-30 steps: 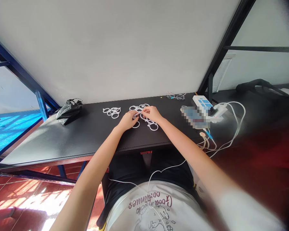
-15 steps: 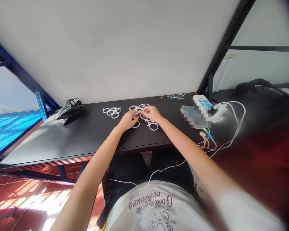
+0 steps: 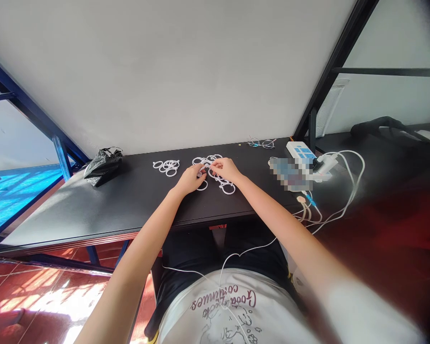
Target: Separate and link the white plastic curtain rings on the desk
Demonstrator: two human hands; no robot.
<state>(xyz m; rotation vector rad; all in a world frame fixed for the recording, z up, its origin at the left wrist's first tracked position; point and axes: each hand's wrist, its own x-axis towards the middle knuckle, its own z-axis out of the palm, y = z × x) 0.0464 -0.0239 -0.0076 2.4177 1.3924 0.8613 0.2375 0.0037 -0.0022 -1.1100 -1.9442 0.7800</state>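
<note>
My left hand [image 3: 192, 178] is closed in a pinch on a white curtain ring, over the middle of the black table [image 3: 139, 200]. Close on its right, my right hand [image 3: 225, 169] pinches at the same small white piece with thumb and forefinger. The fingers hide most of what they hold. Around both hands lie several white curtain rings [image 3: 228, 189], with small knobs or eyelets on their rims. One ring [image 3: 202, 186] lies partly under my left hand. A separate pile of white rings [image 3: 170, 172] rests to the left.
A crumpled black plastic bag [image 3: 103, 166] sits at the far left. Eyeglasses [image 3: 268, 144] lie by the wall. To the right are a white power strip [image 3: 296, 149], a blurred-out phone-like object [image 3: 290, 174] and loose white cables [image 3: 354, 186]. A white cord [image 3: 232, 256] crosses my lap.
</note>
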